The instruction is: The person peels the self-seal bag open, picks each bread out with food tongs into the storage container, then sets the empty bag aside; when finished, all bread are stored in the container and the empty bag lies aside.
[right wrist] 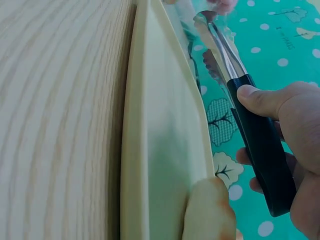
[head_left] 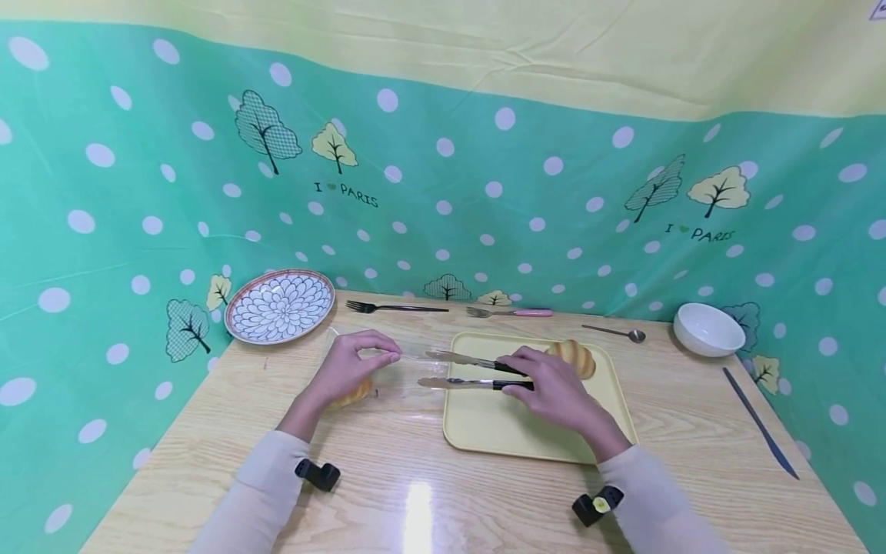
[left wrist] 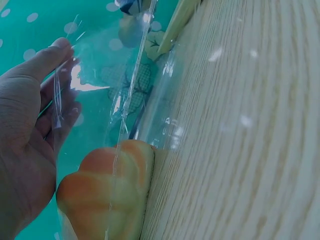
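My left hand [head_left: 356, 362] pinches the edge of a clear plastic bag [left wrist: 132, 100] between thumb and fingers, left of the tray. Through the film, a golden bread roll [left wrist: 105, 195] shows in the bag's lower part; in the head view the left hand partly covers it. My right hand [head_left: 550, 385] grips the black handles of metal tongs [head_left: 471, 384] above the pale yellow tray [head_left: 505, 435]. The tongs' arms stand apart, with their tips pointing left at the bag and no bread between them. Another bread roll [head_left: 573, 358] lies at the tray's back right.
Along the back are a patterned plate [head_left: 280, 306], a black fork [head_left: 394, 308], a pink-handled fork [head_left: 512, 312], a small spoon [head_left: 623, 333] and a white bowl [head_left: 709, 331]. A dark knife [head_left: 757, 419] lies at the right. A green dotted cloth [head_left: 443, 192] hangs behind.
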The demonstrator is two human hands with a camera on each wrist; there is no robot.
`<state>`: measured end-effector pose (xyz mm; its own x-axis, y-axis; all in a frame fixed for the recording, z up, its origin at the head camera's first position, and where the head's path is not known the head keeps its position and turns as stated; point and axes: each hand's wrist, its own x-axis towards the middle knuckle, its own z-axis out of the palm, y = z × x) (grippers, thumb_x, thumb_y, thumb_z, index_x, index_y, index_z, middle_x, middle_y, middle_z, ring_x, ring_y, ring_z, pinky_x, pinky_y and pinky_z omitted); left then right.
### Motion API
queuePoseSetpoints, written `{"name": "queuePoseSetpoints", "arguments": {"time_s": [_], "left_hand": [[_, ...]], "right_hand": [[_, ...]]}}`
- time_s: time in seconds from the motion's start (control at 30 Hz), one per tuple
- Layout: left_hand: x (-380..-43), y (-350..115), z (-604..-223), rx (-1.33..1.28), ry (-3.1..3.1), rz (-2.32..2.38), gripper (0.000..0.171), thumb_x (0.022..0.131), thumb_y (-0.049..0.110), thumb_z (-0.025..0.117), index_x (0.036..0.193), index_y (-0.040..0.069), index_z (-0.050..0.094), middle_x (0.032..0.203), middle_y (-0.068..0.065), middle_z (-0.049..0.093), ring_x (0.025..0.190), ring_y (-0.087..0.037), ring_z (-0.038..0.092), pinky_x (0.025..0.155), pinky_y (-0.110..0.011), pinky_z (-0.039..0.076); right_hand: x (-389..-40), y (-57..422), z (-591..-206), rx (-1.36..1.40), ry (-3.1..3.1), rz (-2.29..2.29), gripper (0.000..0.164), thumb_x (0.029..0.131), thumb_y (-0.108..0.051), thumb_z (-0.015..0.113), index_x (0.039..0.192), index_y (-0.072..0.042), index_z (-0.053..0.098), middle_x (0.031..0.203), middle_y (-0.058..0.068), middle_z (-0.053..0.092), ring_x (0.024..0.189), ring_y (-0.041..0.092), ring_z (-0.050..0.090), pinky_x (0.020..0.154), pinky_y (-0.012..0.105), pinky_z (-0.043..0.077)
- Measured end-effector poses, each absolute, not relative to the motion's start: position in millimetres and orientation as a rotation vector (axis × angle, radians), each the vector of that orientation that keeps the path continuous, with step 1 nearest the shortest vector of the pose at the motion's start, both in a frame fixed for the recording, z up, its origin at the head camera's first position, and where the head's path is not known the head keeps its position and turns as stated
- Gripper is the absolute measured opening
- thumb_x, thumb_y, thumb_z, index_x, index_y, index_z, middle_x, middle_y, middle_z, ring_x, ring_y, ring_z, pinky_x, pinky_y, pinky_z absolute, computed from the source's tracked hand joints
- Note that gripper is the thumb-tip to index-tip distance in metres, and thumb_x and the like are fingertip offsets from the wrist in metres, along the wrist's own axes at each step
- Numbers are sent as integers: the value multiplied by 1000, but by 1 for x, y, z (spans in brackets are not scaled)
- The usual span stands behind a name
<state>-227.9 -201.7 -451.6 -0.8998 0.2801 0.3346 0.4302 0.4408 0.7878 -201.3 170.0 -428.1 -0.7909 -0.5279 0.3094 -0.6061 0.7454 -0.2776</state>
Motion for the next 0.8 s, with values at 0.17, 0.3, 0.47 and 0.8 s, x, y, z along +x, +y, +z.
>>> {"name": "queuePoseSetpoints", "arguments": {"time_s": [0.17, 0.3, 0.47, 0.8], "left_hand": [[-228, -203, -452, -622, -2534, -1446, 10, 91, 26, 80, 100, 22, 81, 106, 5, 79, 106, -16, 72, 106, -48, 55], [-228, -203, -453, -624, -2531, -1432, 9, 91, 26, 80, 99, 23, 81, 104, 8, 78, 105, -14, 73, 105, -47, 56], [-229, -203, -454, -630, -2527, -1451, 9, 91, 26, 80, 100, 24, 80, 104, 8, 78, 105, -15, 73, 105, -49, 56], [-229, -204, -454, -632, -2520, -1462, 10, 91, 28, 80, 100, 23, 80, 106, 6, 78, 105, -17, 73, 103, -49, 57]], "right_hand": [[-206, 157, -430, 926, -2745, 541, 45, 90, -29, 81, 132, -18, 70, 113, -4, 71, 78, 11, 60, 62, 20, 41], [-209, 150, -432, 916, -2761, 544, 44, 91, -30, 81, 132, -20, 70, 114, -5, 71, 83, 12, 64, 62, 21, 42], [-213, 145, -433, 922, -2775, 555, 45, 91, -32, 80, 133, -20, 69, 117, -3, 72, 92, 17, 70, 66, 25, 49], [-210, 162, -429, 929, -2793, 634, 45, 92, -28, 79, 135, -20, 68, 120, -1, 71, 99, 21, 70, 75, 35, 54]]}}
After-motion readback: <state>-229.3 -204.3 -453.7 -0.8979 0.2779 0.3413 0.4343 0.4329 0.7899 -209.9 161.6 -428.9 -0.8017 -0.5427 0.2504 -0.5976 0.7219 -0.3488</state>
